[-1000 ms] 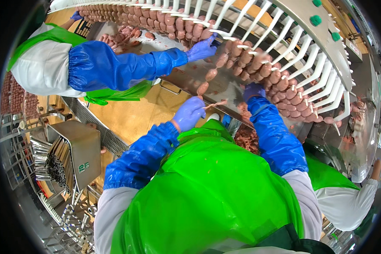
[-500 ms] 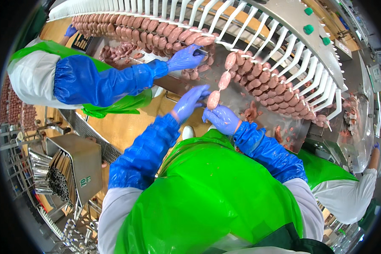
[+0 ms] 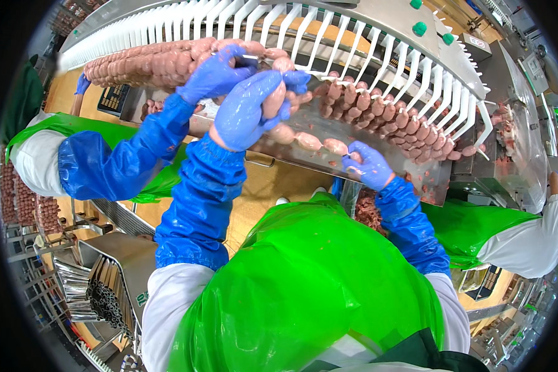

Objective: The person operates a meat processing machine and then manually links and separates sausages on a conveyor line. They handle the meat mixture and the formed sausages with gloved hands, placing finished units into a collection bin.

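Observation:
My left hand [image 3: 247, 110], in a wet blue-violet glove, is raised and closed around pale pink sausages near the hooks. A short chain of linked sausages [image 3: 308, 142] runs from it to the right. My right hand [image 3: 371, 166], gloved alike, has its fingers closed on the chain's lower end. Just beyond my left hand, a co-worker's gloved hand [image 3: 211, 75] reaches to the same spot, gripping what looks like a thin stick; overlap hides its tip. Rows of sausages [image 3: 378, 115] hang from white hooks [image 3: 387, 65] on the right, and a dense bunch [image 3: 142, 62] hangs on the left.
Beneath the hooks runs a steel trough [image 3: 437, 186] with meat scraps. A co-worker in a green apron [image 3: 87, 133] stands close on my left, another person [image 3: 521, 242] at right. A steel bin [image 3: 121, 254] with metal sticks stands at lower left. Green knobs [image 3: 420, 28] top the machine.
My left hand has moved up and left and closed on sausages. My right hand has shifted right, stretching the chain sideways. The co-worker's hand has moved left, and the hanging sausages have shifted left.

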